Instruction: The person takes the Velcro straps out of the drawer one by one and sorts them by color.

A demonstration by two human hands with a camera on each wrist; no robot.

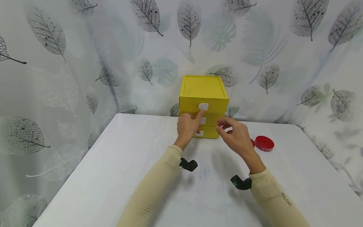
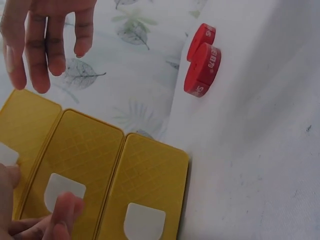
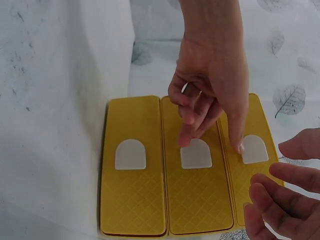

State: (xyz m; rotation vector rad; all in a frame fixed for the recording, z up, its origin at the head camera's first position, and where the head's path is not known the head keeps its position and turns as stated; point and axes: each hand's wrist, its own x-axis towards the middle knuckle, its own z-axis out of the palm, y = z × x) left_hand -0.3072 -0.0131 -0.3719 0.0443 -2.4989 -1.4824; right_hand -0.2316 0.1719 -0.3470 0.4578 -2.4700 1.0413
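A yellow three-drawer box [image 1: 203, 86] stands at the back of the table, each drawer front bearing a white tab. My left hand [image 1: 187, 126] is in front of it, its thumb on or beside the top drawer's tab [image 3: 256, 149]. In the right wrist view the left hand's other fingers reach down to the middle drawer's tab [image 3: 196, 154]. The bottom drawer's tab [image 3: 131, 155] is uncovered in that view. By the box's right side hovers my right hand [image 1: 233, 134], its fingers loosely bent with nothing between them.
Two red rolls [image 2: 202, 72] with white lettering lie on the white table [image 1: 119, 164], right of the box. A leaf-patterned curtain [image 1: 113, 63] hangs behind the table. Dark curved pieces [image 1: 241, 183] stick out from both sleeves.
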